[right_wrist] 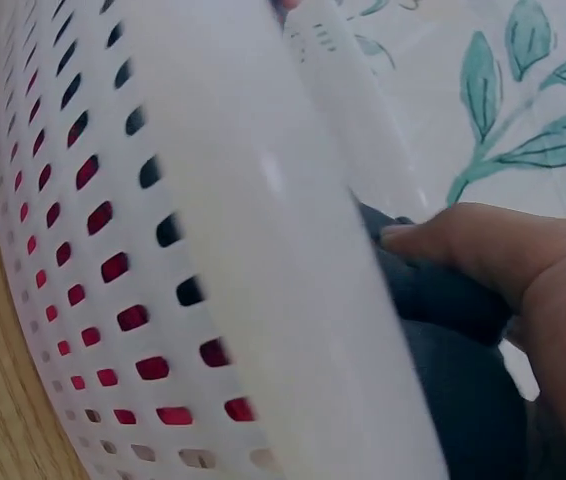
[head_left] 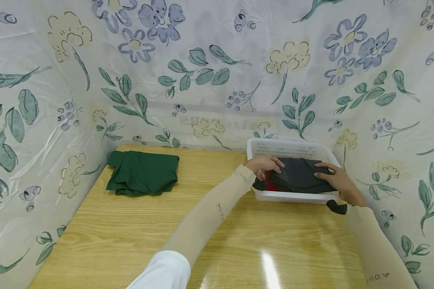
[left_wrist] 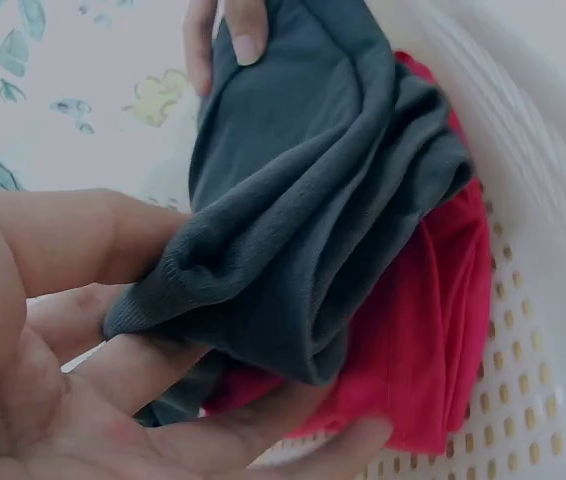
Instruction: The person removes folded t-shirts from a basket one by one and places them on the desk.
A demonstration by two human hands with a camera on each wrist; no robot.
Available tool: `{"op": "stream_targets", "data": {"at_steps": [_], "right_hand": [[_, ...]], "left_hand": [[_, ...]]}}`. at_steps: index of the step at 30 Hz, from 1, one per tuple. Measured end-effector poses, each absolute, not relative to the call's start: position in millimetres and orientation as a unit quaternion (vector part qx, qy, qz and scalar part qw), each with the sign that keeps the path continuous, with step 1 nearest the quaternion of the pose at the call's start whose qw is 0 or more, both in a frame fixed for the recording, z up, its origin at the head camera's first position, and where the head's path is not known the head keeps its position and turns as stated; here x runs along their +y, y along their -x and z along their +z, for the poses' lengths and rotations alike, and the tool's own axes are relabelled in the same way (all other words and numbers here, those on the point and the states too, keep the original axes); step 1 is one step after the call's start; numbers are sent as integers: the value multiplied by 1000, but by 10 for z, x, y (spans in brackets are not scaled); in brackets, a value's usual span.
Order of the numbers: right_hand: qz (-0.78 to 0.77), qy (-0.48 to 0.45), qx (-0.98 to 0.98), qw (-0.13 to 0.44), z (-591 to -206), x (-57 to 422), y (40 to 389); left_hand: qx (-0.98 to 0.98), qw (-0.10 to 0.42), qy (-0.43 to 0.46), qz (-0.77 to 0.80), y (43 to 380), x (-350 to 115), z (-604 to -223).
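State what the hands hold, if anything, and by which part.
A folded dark gray garment: the left hand grips its left end, the right hand its right.

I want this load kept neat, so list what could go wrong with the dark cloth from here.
The dark cloth shows loose, layered folds by the left hand; these may slip open on release. The red cloth beneath could get rumpled. The end at the right hand lies near the white basket's rim and might catch.

Looks bright. Shows glare on tabletop [head_left: 271, 265] below fingers [head_left: 324, 165], head view. Washes out basket wall [left_wrist: 533, 130] right of fingers, left wrist. Loses detail in dark cloth [right_wrist: 468, 400] below fingers, right wrist.
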State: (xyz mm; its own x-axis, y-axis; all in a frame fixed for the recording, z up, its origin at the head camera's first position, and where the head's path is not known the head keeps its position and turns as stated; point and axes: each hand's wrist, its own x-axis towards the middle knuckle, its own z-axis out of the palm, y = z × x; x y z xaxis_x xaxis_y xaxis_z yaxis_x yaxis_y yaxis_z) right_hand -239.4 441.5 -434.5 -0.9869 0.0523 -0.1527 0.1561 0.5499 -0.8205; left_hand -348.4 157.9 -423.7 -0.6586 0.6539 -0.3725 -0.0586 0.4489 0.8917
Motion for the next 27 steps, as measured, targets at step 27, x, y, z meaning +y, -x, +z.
{"op": "stream_targets", "data": {"at_steps": [27], "right_hand": [[-512, -64, 856, -22, -4288, 4326, 2212]], "left_hand": [[768, 237, -223, 552, 3449, 1515, -4239]]}}
